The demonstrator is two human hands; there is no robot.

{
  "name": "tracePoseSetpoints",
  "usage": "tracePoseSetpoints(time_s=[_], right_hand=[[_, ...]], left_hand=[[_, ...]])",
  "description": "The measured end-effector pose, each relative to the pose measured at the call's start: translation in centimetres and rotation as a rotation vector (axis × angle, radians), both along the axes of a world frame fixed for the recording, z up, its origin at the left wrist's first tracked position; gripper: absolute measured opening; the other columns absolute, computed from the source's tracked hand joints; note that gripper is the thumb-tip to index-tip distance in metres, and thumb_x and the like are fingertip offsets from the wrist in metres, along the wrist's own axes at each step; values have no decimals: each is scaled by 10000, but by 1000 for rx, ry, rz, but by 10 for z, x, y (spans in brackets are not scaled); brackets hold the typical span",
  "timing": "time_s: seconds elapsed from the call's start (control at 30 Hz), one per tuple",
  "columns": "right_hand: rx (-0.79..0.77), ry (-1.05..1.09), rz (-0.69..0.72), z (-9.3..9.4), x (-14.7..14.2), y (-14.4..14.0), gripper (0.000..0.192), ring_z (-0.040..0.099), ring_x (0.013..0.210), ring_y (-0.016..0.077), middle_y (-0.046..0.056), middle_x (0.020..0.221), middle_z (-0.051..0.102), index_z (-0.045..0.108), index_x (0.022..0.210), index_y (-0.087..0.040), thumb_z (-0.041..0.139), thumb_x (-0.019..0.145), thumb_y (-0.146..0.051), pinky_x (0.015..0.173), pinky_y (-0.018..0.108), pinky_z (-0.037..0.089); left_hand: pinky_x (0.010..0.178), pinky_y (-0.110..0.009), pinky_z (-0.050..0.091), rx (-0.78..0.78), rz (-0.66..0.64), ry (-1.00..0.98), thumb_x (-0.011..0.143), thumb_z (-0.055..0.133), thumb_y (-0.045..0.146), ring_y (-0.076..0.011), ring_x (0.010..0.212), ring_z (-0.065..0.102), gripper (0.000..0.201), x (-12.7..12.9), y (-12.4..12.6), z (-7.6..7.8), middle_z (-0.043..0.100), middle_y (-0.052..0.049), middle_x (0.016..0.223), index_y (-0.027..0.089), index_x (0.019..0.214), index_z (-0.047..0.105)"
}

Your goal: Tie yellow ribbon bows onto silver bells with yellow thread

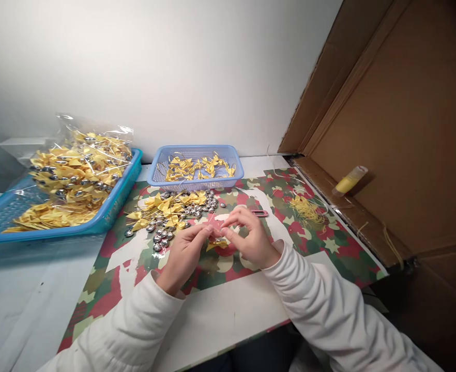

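Over a camouflage-patterned tabletop point(321, 248), the left hand point(183, 256) and right hand point(251, 240) meet, each grip pinched closed on a small yellow ribbon bow point(218, 243), beside a pile of silver bells point(162, 232).

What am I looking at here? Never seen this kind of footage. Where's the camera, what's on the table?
No machine here: a person works with bare hands, filmed by a camera on their head looking down. The left hand and right hand meet over a patterned mat, pinching a small yellow bow between the fingertips. Just beyond lies a pile of yellow bows and silver bells. Behind it a small blue basket holds more bows; a larger blue tray on the left carries a full bag of them. A yellow tube rests on cardboard at right.
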State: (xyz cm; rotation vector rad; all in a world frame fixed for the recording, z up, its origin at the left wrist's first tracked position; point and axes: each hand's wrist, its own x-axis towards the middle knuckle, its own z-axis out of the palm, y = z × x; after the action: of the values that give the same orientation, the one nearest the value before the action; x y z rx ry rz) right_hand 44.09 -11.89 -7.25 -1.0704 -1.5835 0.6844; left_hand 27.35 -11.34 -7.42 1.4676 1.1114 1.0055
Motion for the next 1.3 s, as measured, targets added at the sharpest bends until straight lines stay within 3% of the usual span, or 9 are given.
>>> tracePoseSetpoints(time_s=[0.17, 0.33, 0.57, 0.77, 0.9, 1.07, 1.17, 1.3], right_hand=[[48, -110, 97, 1, -4, -4, 126, 622, 1010, 207, 59, 1004, 694, 687, 870, -226, 597, 838, -143, 923, 394, 464], [25, -118, 20, -5, -4, -1, 97, 630, 893, 196, 38, 877, 706, 667, 794, -217, 622, 830, -139, 835, 359, 471], [103, -73, -84, -8, -2, 1, 95, 605, 795, 177, 20, 784, 659, 615, 779, -212, 585, 854, -163, 765, 330, 460], [97, -82, -135, -8, -4, 1, 74, 615, 800, 186, 28, 788, 665, 607, 773, -211, 587, 840, -186, 764, 339, 470], [133, -88, -122, -5, -6, -1, 92, 647, 910, 204, 60, 905, 708, 598, 772, -219, 571, 834, -157, 846, 376, 480], [248, -128, -94, -3, -7, -2, 112, 647, 997, 218, 80, 998, 720, 586, 774, -226, 550, 826, -133, 915, 418, 470], [284, -138, -67, -5, -8, -2, 130, 657, 939, 212, 67, 943, 727, 580, 767, -230, 535, 819, -120, 872, 408, 492], [222, -102, -75, -7, -8, -1, 125, 660, 845, 195, 37, 811, 708, 571, 743, -230, 536, 810, -130, 787, 355, 516]], left_hand=[[710, -288, 490, 15, -2, -12, 859, 547, 431, -184, 734, 615, 331, 0, 1, 1, 698, -25, 729, 190, 701, 711], [782, -320, 494, -13, -39, 20, 869, 526, 456, -205, 790, 625, 351, 1, 2, 1, 706, -40, 792, 184, 708, 677], [856, -314, 413, 109, -57, 180, 935, 404, 394, -200, 895, 535, 390, 2, 3, 2, 556, -34, 833, 200, 638, 567], [739, -307, 404, 131, -58, 282, 920, 355, 326, -188, 782, 494, 332, 4, 2, 0, 494, -9, 748, 211, 619, 437], [717, -308, 400, 147, -70, 320, 898, 363, 309, -188, 754, 485, 299, 5, 2, -2, 494, -4, 727, 217, 615, 398], [713, -319, 403, 147, -109, 315, 900, 364, 322, -194, 755, 488, 302, 6, 0, -2, 502, -8, 725, 216, 621, 405], [758, -332, 410, 153, -150, 325, 911, 351, 327, -203, 798, 498, 318, 6, 0, -1, 543, -20, 766, 211, 633, 452], [785, -336, 406, 181, -214, 371, 924, 350, 358, -211, 837, 512, 385, 5, 0, 0, 582, -37, 805, 202, 613, 515]])
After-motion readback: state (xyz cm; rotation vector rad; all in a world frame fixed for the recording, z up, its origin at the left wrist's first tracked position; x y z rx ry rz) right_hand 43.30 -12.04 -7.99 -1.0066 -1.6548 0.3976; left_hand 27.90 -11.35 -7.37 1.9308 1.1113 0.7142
